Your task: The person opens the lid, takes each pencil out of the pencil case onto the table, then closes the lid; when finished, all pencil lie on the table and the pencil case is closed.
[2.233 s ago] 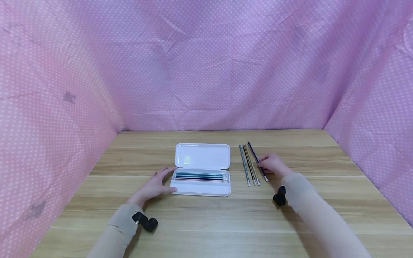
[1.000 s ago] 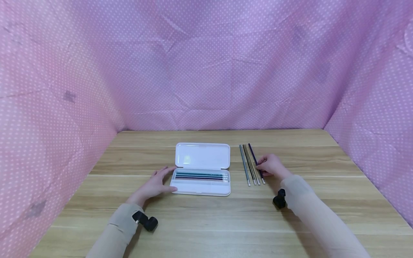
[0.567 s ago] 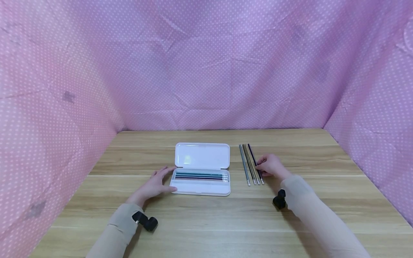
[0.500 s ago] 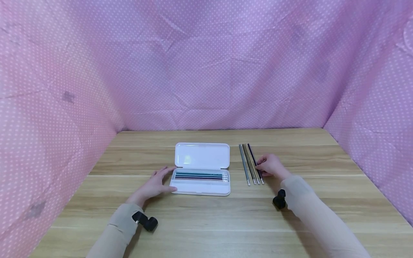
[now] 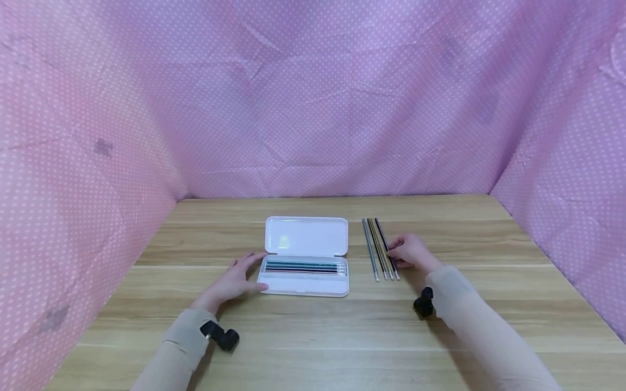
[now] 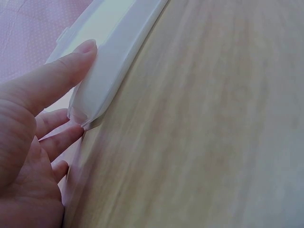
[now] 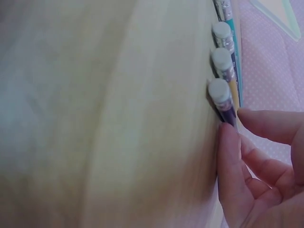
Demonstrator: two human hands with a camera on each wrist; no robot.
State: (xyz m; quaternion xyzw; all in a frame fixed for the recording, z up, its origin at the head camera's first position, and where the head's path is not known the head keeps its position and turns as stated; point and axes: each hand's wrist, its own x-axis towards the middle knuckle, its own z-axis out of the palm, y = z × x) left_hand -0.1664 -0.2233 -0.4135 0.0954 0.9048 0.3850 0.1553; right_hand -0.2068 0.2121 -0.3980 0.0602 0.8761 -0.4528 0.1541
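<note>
Pink dotted cloth point(image 5: 313, 108) behind wooden table point(image 5: 313, 342)

Cannot see the middle of the dark purple pencil point(image 5: 381, 234), covered by fingers of the right hand point(image 5: 412, 252). Cannot count the thin pencils point(image 5: 300, 266) inside the white pencil case point(image 5: 303, 286) beside the left hand point(image 5: 235, 281), too small to separate. From the left wrist, cannot follow the white pencil case past the top edge, nor read sharp grain on the blurred wooden tabletop point(image 6: 190, 114) right of the left hand. From the right wrist, cannot identify the cut-off, pale-edged corner point(image 7: 280, 12) above the right hand.
</note>
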